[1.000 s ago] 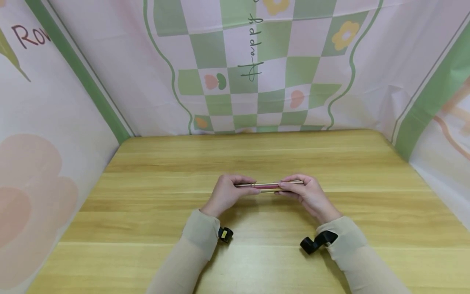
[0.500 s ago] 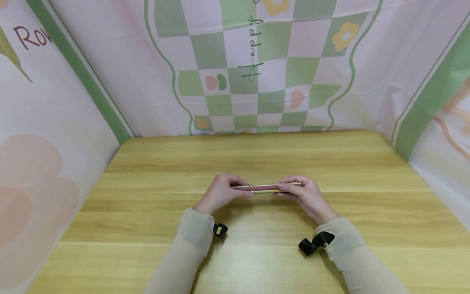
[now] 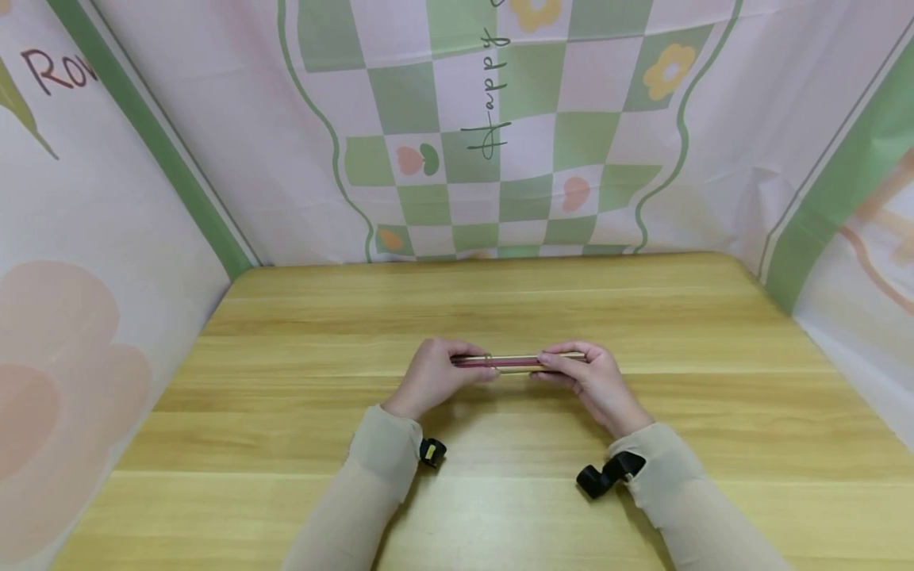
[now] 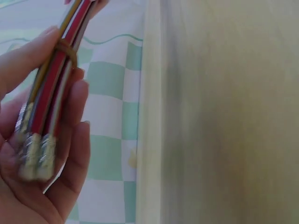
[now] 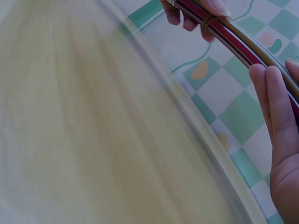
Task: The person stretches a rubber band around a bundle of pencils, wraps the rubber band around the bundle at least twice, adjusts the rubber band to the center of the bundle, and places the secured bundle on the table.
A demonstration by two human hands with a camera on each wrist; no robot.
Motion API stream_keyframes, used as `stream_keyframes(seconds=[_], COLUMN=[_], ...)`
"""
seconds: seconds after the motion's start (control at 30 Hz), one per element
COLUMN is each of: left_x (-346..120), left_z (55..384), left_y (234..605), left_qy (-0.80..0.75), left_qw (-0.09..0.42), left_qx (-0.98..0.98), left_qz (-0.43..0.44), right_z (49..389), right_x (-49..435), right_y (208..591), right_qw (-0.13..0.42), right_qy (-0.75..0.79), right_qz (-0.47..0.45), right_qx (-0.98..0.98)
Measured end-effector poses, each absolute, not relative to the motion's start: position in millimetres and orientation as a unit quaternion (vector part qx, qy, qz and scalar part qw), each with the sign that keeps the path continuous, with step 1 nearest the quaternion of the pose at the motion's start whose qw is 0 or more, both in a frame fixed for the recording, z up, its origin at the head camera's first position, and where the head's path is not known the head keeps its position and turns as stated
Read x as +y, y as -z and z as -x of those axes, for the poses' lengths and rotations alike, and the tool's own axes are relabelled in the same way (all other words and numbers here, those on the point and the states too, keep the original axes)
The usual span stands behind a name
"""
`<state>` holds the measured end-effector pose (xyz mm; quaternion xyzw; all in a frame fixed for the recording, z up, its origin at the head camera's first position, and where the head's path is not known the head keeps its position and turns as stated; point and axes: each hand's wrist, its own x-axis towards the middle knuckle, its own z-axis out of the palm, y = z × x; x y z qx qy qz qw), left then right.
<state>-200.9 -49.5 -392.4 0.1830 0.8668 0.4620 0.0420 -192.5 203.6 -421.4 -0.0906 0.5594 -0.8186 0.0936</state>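
A bundle of pencils (image 3: 516, 363), red and yellow, stretches between my two hands above the table. Around the pencils near the left fingertips sits a brown rubber band (image 4: 66, 49). My left hand (image 3: 432, 377) pinches the bundle at the end with the metal ferrules (image 4: 38, 154), thumb on one side and fingers on the other. The opposite end is in my right hand (image 3: 596, 385), with thumb and fingers about the pencils. In the right wrist view, two fingers (image 5: 275, 100) of that hand lie along the bundle, and its far tip is out of frame.
The wooden table (image 3: 500, 301) lies beneath both hands. A printed cloth (image 3: 471, 159) with green checks hangs behind it, with more cloth at both sides. Each cuff carries a small black camera mount, the left (image 3: 432, 452) and the right (image 3: 607, 473).
My left hand has shifted a little left, then slightly back to the right. More of the pencils' middle now shows between the hands. The right hand keeps its hold, moving only slightly left.
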Motion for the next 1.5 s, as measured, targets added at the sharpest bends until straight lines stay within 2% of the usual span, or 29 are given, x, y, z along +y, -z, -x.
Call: stream_keyframes(seconds=[0.27,0.47,0.57,0.93,1.23,1.33,1.5], left_x=[-47,-44,-43,-38,-49,-48,-43], left_z=[197,195,194,195,197,197,195], left_y=[390,388,389,394,388,387,389], left_qy=[-0.401,-0.31,-0.308,-0.316,-0.376,-0.373,-0.346], left_qw=[-0.001,-0.058,-0.071,-0.057,0.027,0.026,-0.007], left_qx=[0.895,0.917,0.916,0.911,0.898,0.9,0.904], left_qz=[-0.195,-0.243,-0.249,-0.26,-0.225,-0.223,-0.252], right_z=[191,190,189,187,187,187,185], right_x=[198,198,196,191,191,191,189], right_y=[422,422,422,423,424,424,423], right_qw=[0.093,0.096,0.09,0.088,0.087,0.084,0.081], right_qy=[0.816,0.811,0.81,0.813,0.82,0.822,0.812], right_qz=[0.092,0.094,0.093,0.084,0.104,0.105,0.102], right_qx=[0.563,0.57,0.573,0.57,0.556,0.553,0.569])
